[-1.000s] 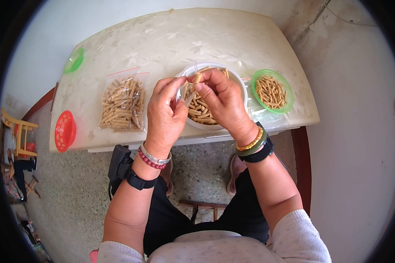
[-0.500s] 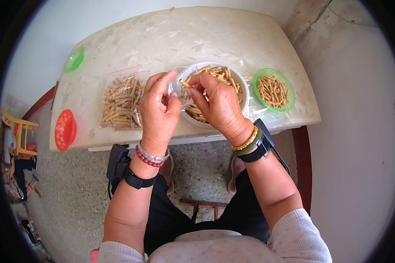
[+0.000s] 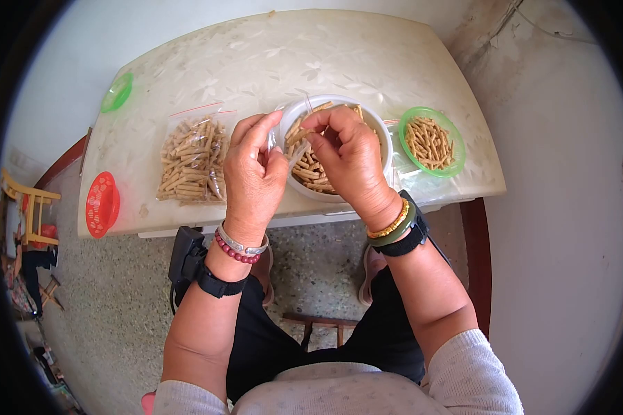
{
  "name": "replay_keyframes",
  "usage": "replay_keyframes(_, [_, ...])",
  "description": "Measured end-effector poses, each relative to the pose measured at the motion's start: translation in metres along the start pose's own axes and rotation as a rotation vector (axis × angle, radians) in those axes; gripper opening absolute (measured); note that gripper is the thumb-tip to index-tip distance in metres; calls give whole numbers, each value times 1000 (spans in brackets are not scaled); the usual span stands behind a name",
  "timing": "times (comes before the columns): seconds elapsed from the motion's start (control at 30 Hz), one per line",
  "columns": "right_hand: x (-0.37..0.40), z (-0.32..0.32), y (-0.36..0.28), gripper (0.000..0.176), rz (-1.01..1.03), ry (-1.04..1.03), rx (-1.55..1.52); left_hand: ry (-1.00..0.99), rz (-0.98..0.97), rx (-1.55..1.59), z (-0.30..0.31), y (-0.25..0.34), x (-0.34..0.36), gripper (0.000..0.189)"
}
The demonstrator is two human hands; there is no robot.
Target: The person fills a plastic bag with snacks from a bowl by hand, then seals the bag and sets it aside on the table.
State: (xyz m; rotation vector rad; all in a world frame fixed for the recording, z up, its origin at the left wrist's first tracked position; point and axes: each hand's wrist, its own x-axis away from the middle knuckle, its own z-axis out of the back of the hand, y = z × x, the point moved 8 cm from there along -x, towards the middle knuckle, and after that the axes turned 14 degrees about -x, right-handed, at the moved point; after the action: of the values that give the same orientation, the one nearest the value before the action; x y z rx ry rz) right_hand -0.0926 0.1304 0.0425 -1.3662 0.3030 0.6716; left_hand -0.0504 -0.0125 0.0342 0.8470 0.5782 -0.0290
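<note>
Sticks [image 3: 310, 171] lie heaped in the bowl [image 3: 386, 138], one more [image 3: 298, 136] clamped between the thumb and fingertips of the right hand [image 3: 353, 155], above the bowl's near-left part. The left hand [image 3: 254, 173] pinches a clear pouch [image 3: 273, 140] between thumb and fingers; how firmly, I cannot tell. That pinched stick looks dry and brittle, so a hard squeeze could snap it, while a loose one could let it drop among the others. The pouch's thin film could fold inward and catch the stick's end, or tear if a rough tip is pushed against it. Both wrists hang close over the bowl's near side, and a knock there could shift it or tip some out. Left of the bowl, a full bag [image 3: 194, 162] lies flat, its top perhaps unsealed, so a tug could spill it. To the right, a green basket [image 3: 459, 149] of sticks sits on loose plastic [image 3: 414, 182] that could slide if pulled. A red basket [image 3: 104, 205] stands near the table's [image 3: 256, 62] edge, where a bump could send it off. No brand, label or writing is readable; the full bag shows only a red line along its top.
</note>
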Motion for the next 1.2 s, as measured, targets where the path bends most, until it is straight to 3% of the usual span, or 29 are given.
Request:
replay_keyframes(0.17, [6,2,26,13,-446,77,-746,-14,21,-5,1,1,4,51])
replay_keyframes(0.37, [7,1,34,15,-520,75,-925,-10,13,-16,1,1,4,51])
replay_keyframes(0.6, [3,0,32,15,-507,63,-917,-10,18,-22,2,1,0,50])
replay_keyframes(0.7, [2,-1,30,16,-472,78,-843,-6,5,-30,1,1,0,50])
replay_keyframes(0.87, [-2,-3,22,22,-238,11,-293,-10,6,-12,0,2,1,50])
replay_keyframes(0.97, [-5,-2,21,21,-254,54,-458,17,7,10,-1,-1,0,49])
replay_keyframes(1.07, [-12,26,31,20,-293,152,-411,44,13,29,2,-2,0,48])
replay_keyframes(1.2, [-16,68,49,14,-370,28,121,51,12,-7,5,-1,0,47])
